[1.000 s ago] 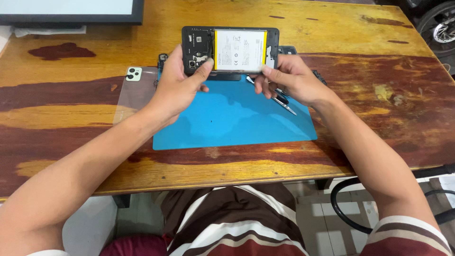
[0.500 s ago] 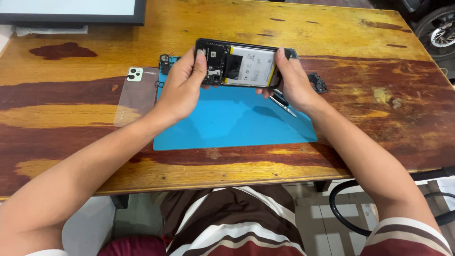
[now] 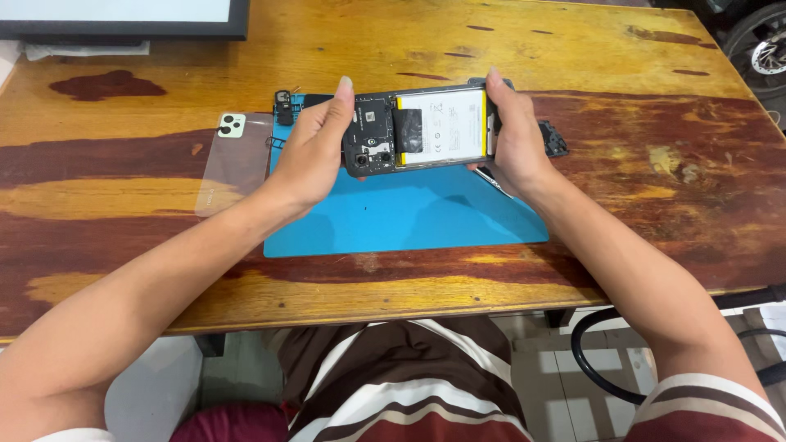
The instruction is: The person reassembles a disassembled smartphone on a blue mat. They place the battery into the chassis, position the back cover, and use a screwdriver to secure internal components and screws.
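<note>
An opened smartphone with its back cover off shows a white battery and a dark circuit board. I hold it lengthwise above the blue work mat. My left hand grips the board end, fingers wrapped around its edge. My right hand grips the opposite end, with the index finger over the top edge. The phone is tilted toward me and is lifted off the mat.
A translucent back cover with a camera cutout lies left of the mat on the wooden table. Small dark parts sit at the mat's top left and another dark part to its right. A framed panel stands at the far left edge.
Both hands have brought the phone closer to me and lower over the mat. The grip has shifted from its underside to its two ends.
</note>
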